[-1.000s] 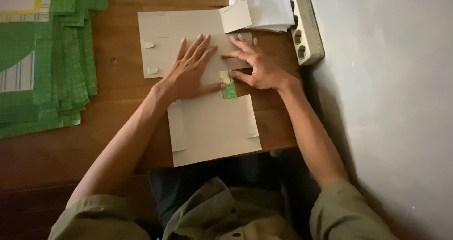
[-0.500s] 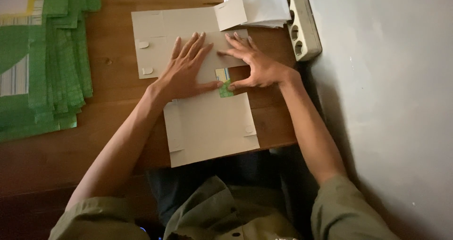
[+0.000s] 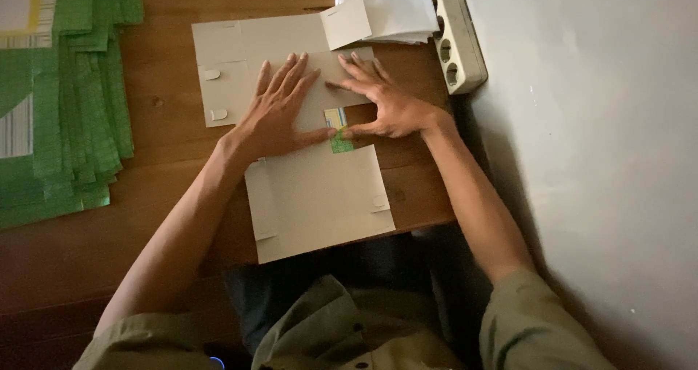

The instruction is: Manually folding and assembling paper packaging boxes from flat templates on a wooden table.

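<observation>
Left hand: the left hand [image 3: 280, 112] lies palm down, fingers spread flat, at centre frame on the flat cardboard sheet [image 3: 305, 152]. Its grip is fully open; it presses and has hold of nothing.
Right hand: the right hand [image 3: 385, 105] sits just right of the left one, fingers spread on the same sheet, thumb down beside the small green piece [image 3: 339, 139]. Grip open, nothing clasped; whether the thumb touches the green piece cannot be told.
Cardboard sheet: an unfolded box blank, pale beige, running from upper centre to lower centre of the frame, its lower end overhanging the near edge of the desk [image 3: 167, 166]. Small tabs show along its left and right edges.
Raised flap: one flap [image 3: 346, 22] at the top of the sheet stands tilted up, at upper centre.
Green piece: small, green with a pale upper part, lying between the two thumbs at centre frame.
Green stack: a fanned stack of green printed sheets [image 3: 65, 101] fills the left of the frame, well apart from both hands.
White paper: a white bundle [image 3: 385, 6] at upper centre, just beside the raised flap.
Power strip: a pale socket strip [image 3: 454, 39] at upper right, along the desk edge by the grey wall [image 3: 596, 159].
</observation>
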